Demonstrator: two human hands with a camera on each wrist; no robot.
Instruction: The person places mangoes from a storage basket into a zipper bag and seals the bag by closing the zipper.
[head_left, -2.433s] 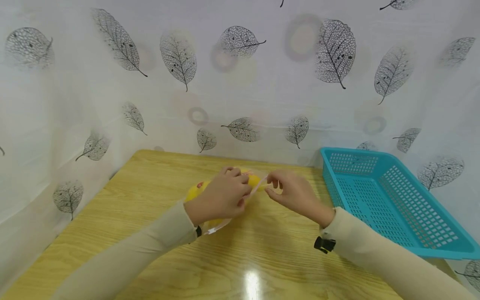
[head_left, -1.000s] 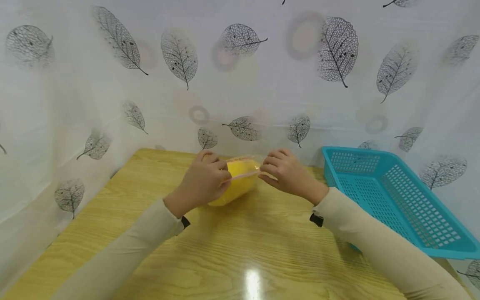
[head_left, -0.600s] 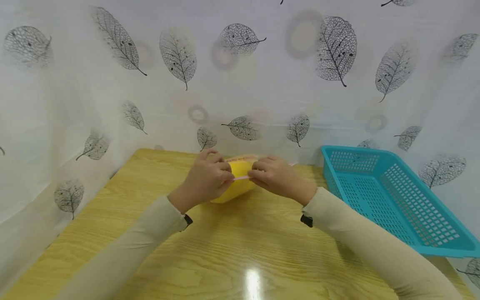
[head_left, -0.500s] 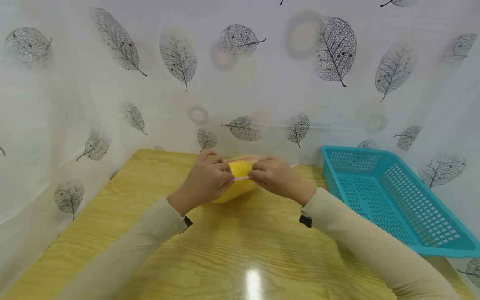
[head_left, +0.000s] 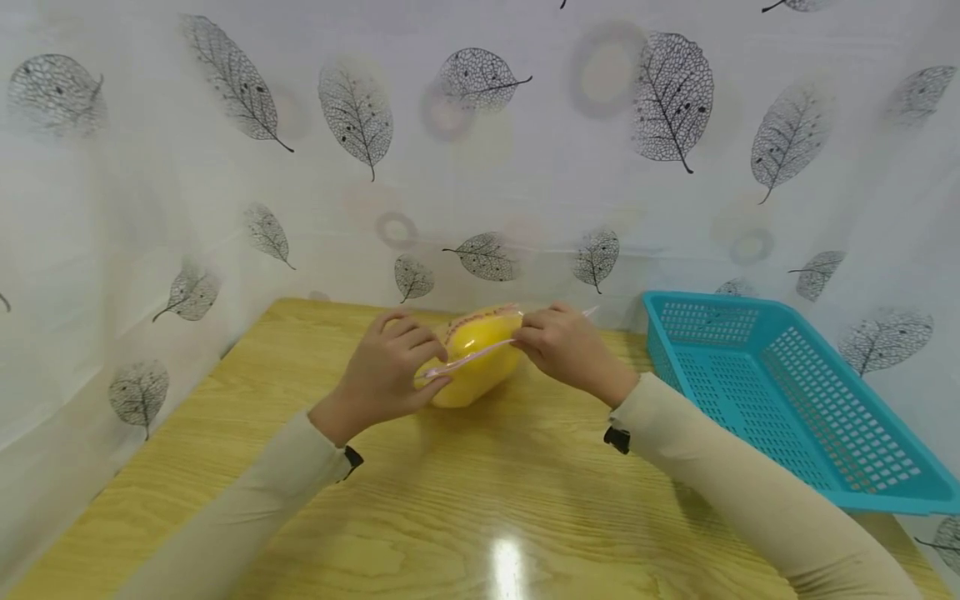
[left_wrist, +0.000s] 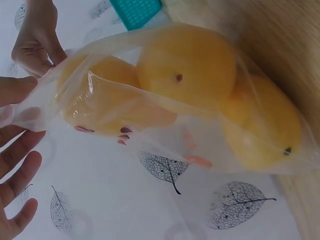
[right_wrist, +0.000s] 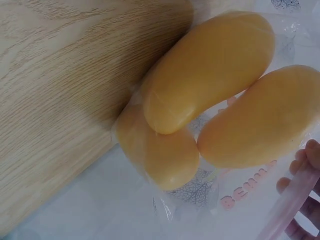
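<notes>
A clear zip bag [head_left: 456, 327] with red lettering holds several smooth yellow mangoes [head_left: 480, 337] at the far middle of the table. My left hand [head_left: 386, 367] pinches the left end of its pinkish zip strip between thumb and forefinger. Its other fingers are spread apart in the left wrist view. At the strip's right part, my right hand [head_left: 566, 346] grips the bag's edge with curled fingers. Three mangoes [right_wrist: 215, 70] lie inside the film in the right wrist view, and the zip strip [right_wrist: 295, 205] runs past fingertips at the lower right.
A turquoise plastic basket [head_left: 675, 367] with perforated walls stands at the table's right side. The wooden table [head_left: 465, 500] stretches toward me. Behind it hangs a pale leaf-patterned sheet [head_left: 495, 192].
My left hand has slid left along the strip, away from the right hand, so more of the strip shows. Earlier both hands came together on the bag's edge, after the left hand lay over the bag.
</notes>
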